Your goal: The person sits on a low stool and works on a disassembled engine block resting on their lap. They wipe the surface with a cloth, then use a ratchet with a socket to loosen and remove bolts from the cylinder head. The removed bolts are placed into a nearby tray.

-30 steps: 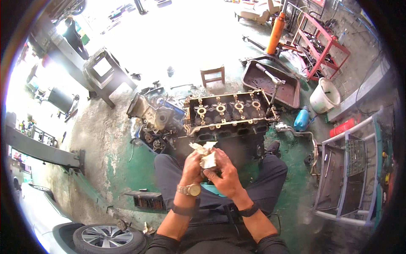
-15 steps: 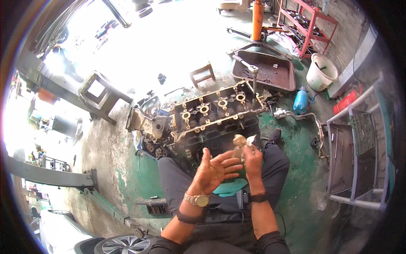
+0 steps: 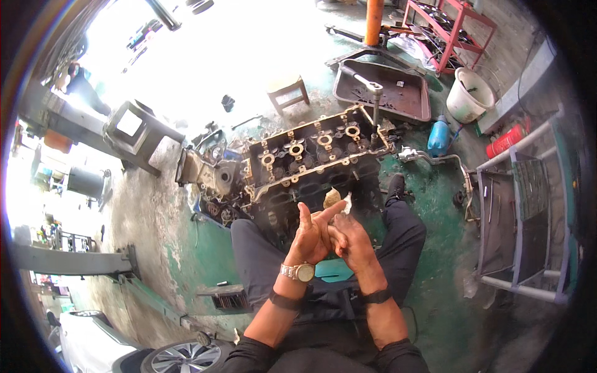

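My left hand (image 3: 311, 237) has its thumb raised and index finger stretched out, palm partly turned up. My right hand (image 3: 349, 242) meets it, fingers curled against the left fingers, with a crumpled, stained pale wad of paper or cloth (image 3: 333, 198) sticking up from it. Just beyond both hands lies a large dismantled engine (image 3: 298, 174) with a grimy open top. A long-handled wrench (image 3: 367, 82) with an upright extension stands at its back right corner. A greasy metal casing (image 3: 217, 175) lies left of the engine, and a teal object (image 3: 333, 268) rests between my legs.
Around me are a brown drip tray (image 3: 418, 102), white bucket (image 3: 466, 102), blue bottle (image 3: 439, 140), red extinguisher-like cylinder (image 3: 504, 143), grey shelved cart (image 3: 497, 248), red rack (image 3: 454, 37), orange jack (image 3: 374, 22), wooden stool (image 3: 286, 87), lift arm (image 3: 68, 261) and white car (image 3: 93, 348).
My hands first held the wad together; my left hand then moved off with fingers spread, and now it touches the right again. The view has shifted slightly.
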Demonstrator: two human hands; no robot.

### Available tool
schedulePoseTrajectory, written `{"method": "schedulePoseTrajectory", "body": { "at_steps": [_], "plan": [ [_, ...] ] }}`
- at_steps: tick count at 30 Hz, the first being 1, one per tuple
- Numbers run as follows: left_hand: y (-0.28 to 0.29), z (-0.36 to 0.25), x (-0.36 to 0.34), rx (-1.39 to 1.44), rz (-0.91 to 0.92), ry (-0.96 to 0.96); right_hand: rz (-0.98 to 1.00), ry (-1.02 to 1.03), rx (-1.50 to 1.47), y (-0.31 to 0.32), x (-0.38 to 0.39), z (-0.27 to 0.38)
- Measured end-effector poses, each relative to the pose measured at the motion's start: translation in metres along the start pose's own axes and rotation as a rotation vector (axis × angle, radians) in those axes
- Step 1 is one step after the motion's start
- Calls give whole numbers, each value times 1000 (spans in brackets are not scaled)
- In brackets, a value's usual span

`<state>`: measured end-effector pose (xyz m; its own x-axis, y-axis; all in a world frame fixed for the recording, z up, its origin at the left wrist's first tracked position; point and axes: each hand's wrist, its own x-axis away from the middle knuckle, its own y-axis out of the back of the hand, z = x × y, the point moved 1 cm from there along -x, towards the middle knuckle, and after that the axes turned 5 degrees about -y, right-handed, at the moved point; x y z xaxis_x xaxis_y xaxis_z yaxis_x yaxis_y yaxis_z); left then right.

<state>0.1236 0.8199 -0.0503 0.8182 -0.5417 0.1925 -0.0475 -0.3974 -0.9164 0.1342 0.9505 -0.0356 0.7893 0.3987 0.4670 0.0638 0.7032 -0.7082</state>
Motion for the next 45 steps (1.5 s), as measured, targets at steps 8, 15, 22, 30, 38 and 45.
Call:
{"method": "schedulePoseTrajectory", "body": {
  "at_steps": [8, 15, 22, 30, 38, 45],
  "plan": [
    [29, -14, -8, -13, -760, -627, -153, 91, 169, -28, -2, -32],
    [43, -28, -2, -259, -899, -760, -29, 296, 660, -59, 9, -53],
    [17, 6, -13, -178, -649, -396, -118, 425, 656, -30, -24, -54],
    [2, 14, -10, -797, -405, -229, -443, 276, 601, 52, -54, -31],
    [54, -120, -29, -1336, -792, -840, -474, 401, 1553, 80, -40, -1],
    [88, -157, -32, -1595, -924, -964, -554, 687, 1180, 21, -68, 173]
  ]
}}
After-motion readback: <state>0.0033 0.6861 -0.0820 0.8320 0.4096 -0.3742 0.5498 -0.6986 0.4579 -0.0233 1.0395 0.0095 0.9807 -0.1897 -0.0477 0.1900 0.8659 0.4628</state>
